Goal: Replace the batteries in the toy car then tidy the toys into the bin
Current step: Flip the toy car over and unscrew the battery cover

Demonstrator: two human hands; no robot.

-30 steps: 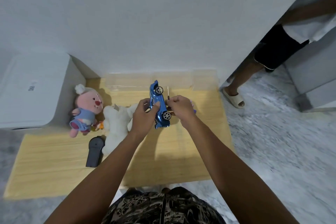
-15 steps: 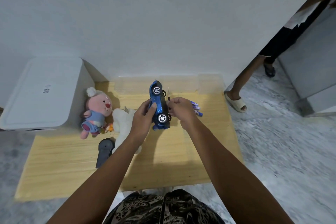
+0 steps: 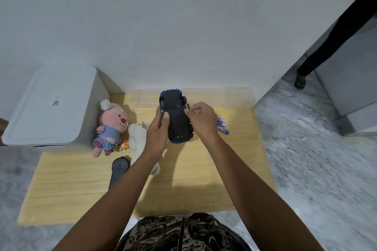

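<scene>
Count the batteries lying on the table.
3 batteries show, side by side on the table just right of the right hand. The hand may hide more.

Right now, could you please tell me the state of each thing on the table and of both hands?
toy car: off the table, underside up
left hand: grips the car
right hand: pinches the screwdriver
batteries: lying loose
white bin: lid on
pink plush: lying on its back
</scene>
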